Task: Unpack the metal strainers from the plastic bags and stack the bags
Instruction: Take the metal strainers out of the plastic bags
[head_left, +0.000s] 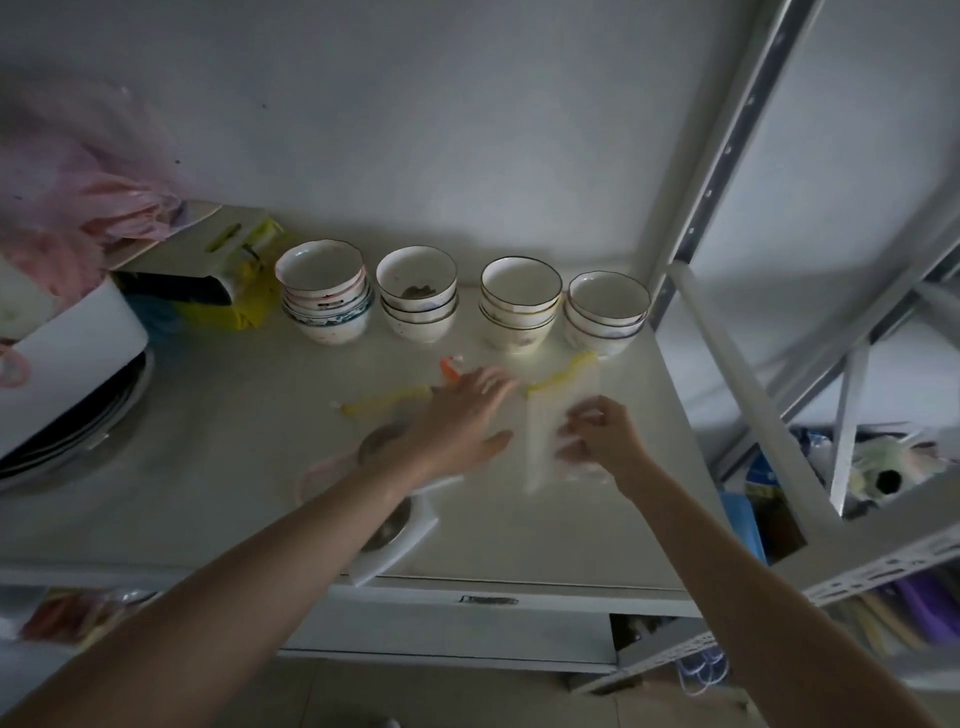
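Presently, left hand is open, fingers spread, holding nothing, palm down above the worktop beside a clear yellow-edged plastic bag. Right hand has its fingers curled onto that bag, which lies flat. One metal strainer sits partly hidden under the left forearm; four bowl stacks line the wall.

Left hand fingers blurred; strainer partly hidden beneath.
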